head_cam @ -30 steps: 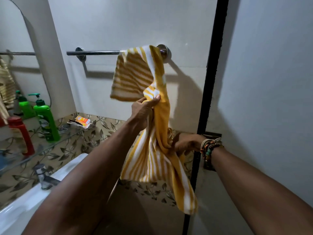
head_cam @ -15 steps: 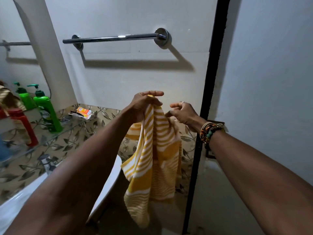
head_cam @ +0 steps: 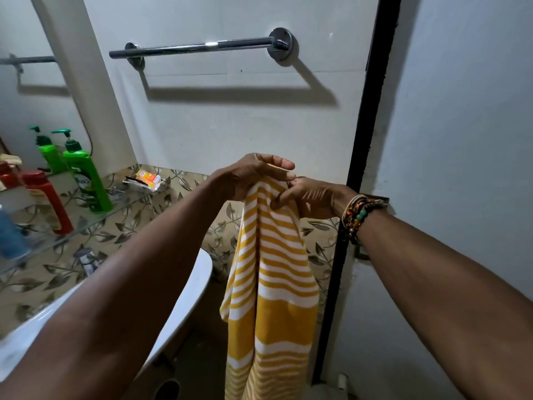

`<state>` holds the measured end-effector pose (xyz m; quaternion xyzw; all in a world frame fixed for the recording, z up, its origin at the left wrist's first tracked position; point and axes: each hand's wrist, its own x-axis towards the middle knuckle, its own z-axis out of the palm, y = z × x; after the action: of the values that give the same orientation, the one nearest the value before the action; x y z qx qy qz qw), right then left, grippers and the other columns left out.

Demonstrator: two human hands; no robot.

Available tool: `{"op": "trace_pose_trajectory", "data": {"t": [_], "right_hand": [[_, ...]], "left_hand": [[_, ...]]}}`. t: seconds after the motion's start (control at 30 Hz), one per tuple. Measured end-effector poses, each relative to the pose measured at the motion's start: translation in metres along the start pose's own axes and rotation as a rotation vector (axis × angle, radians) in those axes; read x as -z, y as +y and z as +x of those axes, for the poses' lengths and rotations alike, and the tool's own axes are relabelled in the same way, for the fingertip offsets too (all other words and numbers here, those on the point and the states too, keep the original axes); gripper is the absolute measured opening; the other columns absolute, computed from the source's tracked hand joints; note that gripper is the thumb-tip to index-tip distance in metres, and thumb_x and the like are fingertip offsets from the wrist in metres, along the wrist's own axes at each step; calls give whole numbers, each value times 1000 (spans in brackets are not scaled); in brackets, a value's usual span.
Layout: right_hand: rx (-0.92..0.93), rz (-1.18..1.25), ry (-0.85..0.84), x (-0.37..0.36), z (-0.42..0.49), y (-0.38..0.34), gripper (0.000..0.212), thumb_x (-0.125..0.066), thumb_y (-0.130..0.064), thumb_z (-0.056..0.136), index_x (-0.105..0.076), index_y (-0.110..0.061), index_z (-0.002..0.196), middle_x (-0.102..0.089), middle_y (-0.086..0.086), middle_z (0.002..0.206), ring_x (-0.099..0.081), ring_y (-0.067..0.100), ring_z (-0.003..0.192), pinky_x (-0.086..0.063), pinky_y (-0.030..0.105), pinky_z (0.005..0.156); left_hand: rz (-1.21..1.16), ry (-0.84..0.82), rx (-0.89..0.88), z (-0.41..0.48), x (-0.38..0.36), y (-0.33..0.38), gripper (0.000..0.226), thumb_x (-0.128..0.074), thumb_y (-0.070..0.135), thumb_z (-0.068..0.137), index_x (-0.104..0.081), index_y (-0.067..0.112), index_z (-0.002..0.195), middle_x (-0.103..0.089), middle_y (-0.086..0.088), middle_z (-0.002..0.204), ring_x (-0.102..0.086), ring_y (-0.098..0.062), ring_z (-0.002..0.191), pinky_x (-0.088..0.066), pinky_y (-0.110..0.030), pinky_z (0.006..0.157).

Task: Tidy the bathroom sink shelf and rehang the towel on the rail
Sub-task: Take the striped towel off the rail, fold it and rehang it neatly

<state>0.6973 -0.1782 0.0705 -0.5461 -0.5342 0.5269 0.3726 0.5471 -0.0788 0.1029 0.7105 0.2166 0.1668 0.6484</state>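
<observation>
Below the rail (head_cam: pixel 202 48), both hands pinch the towel (head_cam: pixel 271 272) at its top edge: left hand (head_cam: pixel 253 176), right hand (head_cam: pixel 311 199) (touching); cloth hangs straight down.

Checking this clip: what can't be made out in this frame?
Head view:
towel: lower end cut off by the bottom edge.
blue object: blurred, cut by the left edge.
green bottle: label too small to read.
tap: partly hidden behind the left forearm.

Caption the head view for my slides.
Left hand and right hand hold the yellow striped towel below the bare towel rail.
</observation>
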Motion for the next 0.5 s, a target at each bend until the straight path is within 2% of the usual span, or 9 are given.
{"op": "trace_pose_trajectory", "data": {"t": [0.13,0.23,0.3,0.4,0.5], "right_hand": [[-178,-308,74,6,-1,0,58,-85,-37,73,-63,-11,120,-72,6,116,-68,25,108,-54,45,97],[-251,-374,52,9,-1,2,58,-84,-41,72,-63,-12,117,-73,7,113,-69,25,105,-56,44,95],[-225,-303,62,8,-1,5,51,-84,-37,74,-67,-9,112,-76,8,107,-73,26,100,-58,43,91],[-88,-135,159,5,4,9,40,-81,-33,80,-70,-6,107,-77,8,98,-75,23,91,-60,38,80],[-6,46,258,4,11,7,36,-75,-24,86,-67,-4,114,-74,12,103,-72,26,93,-60,39,82]], "left_hand": [[112,279,-12,-2,2,-6,32,-92,15,60,-75,17,88,-74,-4,81,-71,-15,69,-57,-26,62],[422,436,-68,-2,4,-13,39,-93,30,57,-74,15,88,-68,2,77,-67,-7,65,-53,-19,56],[643,503,-110,-1,1,-20,41,-90,40,59,-75,18,89,-63,6,79,-61,-5,71,-47,-17,55],[773,583,-155,2,-4,-28,40,-81,50,70,-72,20,96,-60,7,81,-55,-7,74,-42,-19,56],[775,614,-126,4,-6,-32,42,-74,43,81,-66,17,112,-64,0,97,-60,-17,90,-52,-32,72]]}}
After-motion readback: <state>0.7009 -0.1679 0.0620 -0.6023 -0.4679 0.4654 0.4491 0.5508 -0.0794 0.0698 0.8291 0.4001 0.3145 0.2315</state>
